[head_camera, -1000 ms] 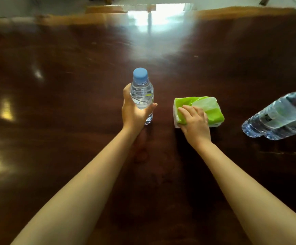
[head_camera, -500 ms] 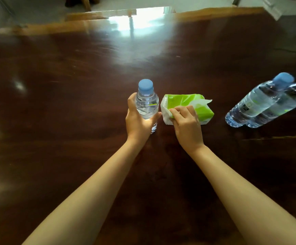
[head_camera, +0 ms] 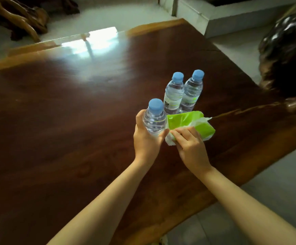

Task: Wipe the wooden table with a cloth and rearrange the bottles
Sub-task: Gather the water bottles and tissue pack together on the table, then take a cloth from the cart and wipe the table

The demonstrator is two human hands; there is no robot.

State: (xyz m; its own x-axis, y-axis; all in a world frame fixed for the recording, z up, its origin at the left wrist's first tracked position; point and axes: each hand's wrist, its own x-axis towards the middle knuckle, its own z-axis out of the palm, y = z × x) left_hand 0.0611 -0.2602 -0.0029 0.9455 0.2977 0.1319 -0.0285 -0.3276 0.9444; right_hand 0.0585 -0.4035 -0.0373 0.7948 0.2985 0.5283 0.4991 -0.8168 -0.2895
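Note:
My left hand (head_camera: 146, 138) grips a clear water bottle with a blue cap (head_camera: 154, 117), held upright over the dark glossy wooden table (head_camera: 64, 129). Right beside it my right hand (head_camera: 190, 147) pinches the near edge of a green and white cloth (head_camera: 196, 123) that lies crumpled on the table. Just behind the cloth two more blue-capped water bottles (head_camera: 174, 92) (head_camera: 191, 91) stand side by side, touching each other.
The table's right edge (head_camera: 250, 174) runs diagonally close to my right arm, with pale tiled floor beyond. A dark polished wooden seat (head_camera: 288, 64) stands at the far right. Carved wooden furniture (head_camera: 19, 16) sits past the table's far edge.
The view has swung to the right. The bottle in my left hand and the cloth under my right hand have moved right, up to the two standing bottles.

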